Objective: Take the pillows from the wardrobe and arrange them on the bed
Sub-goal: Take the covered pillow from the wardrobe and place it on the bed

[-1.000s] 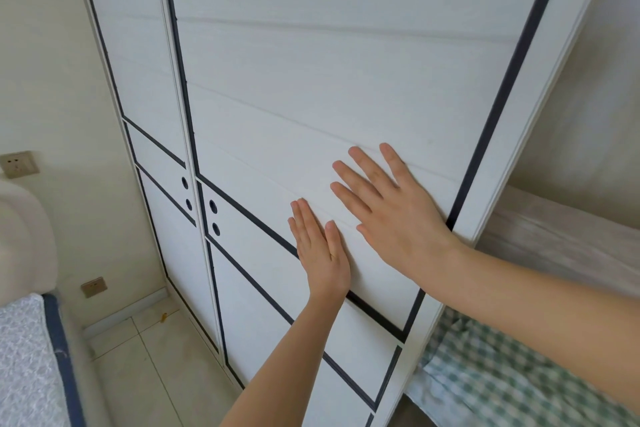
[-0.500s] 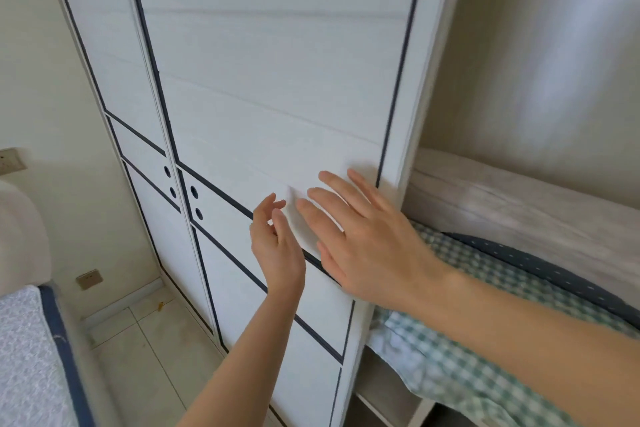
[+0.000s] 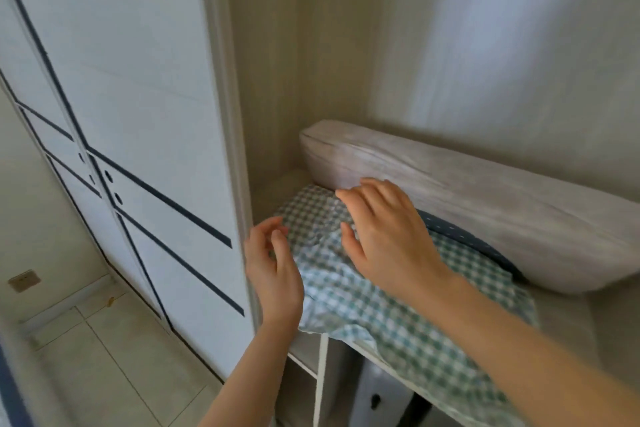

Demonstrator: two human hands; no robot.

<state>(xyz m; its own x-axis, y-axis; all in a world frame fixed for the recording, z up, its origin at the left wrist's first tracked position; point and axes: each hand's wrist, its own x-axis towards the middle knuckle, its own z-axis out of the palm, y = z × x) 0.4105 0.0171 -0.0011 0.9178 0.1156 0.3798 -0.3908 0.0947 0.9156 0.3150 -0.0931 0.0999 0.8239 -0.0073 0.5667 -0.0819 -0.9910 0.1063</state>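
The wardrobe stands open, its white sliding door pushed to the left. On the shelf lies a green-and-white checked pillow. A grey-white pillow leans against the back wall, and a dark blue dotted one peeks out between them. My right hand hovers over the checked pillow, fingers spread toward the grey-white pillow. Beside the door's edge my left hand has loosely curled fingers and holds nothing, just off the checked pillow's left corner.
Under the shelf are compartments with a white divider and a pale object inside. Light floor tiles run along the wardrobe at lower left. A wall socket sits low on the left wall. The bed's blue edge shows at far left.
Both hands pushed the sliding door leftward, uncovering the shelf and pillows. They have come off the door and now reach into the opening above the checked pillow.
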